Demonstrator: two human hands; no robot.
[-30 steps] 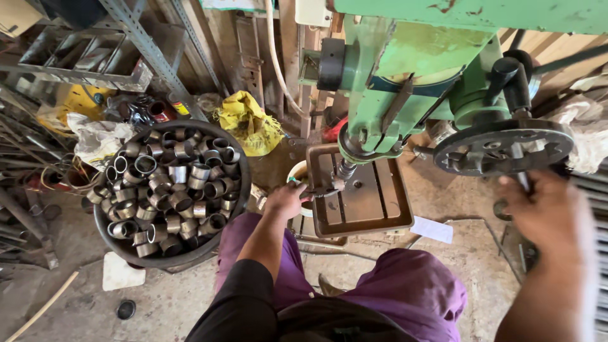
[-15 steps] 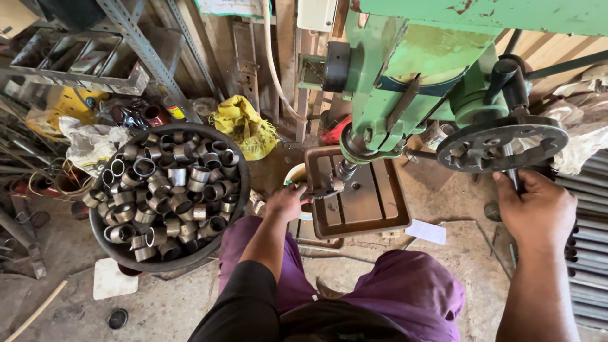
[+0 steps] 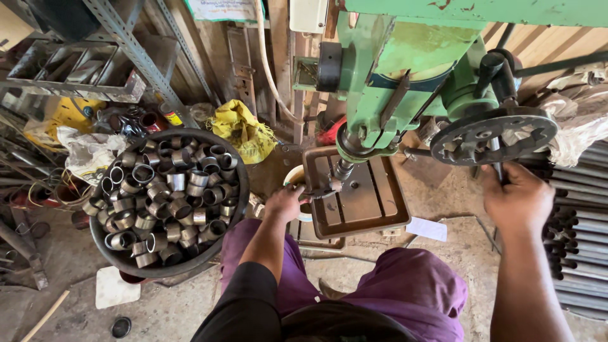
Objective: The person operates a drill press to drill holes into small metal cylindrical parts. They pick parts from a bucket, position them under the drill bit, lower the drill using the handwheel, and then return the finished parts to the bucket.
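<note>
Dusty concrete floor runs under everything in this cluttered workshop, and a green drill press stands over it as the biggest thing in sight; I will place the rest by that machine. Just below its head sits the brown slotted work table, with the spindle coming down over the table's near-left corner. Well to the left of the press a round black tub rests on the floor, heaped with short metal tube pieces. On the right of the press lies a stack of long dark pipes, and behind the tub, left of the machine's column, a crumpled yellow bag leans by the wall. The person sits directly in front of the press in purple trousers. At the machine's right side hangs the spoked feed wheel; the right hand is just beneath it, fingers curled tight around a handle rod that sticks down from the wheel. The left hand reaches to the table's left edge, fingers closed on a small metal piece held right under the spindle, though how the fingertips grip it I cannot tell. A white scrap of paper lies on the floor just off the table's right corner.
</note>
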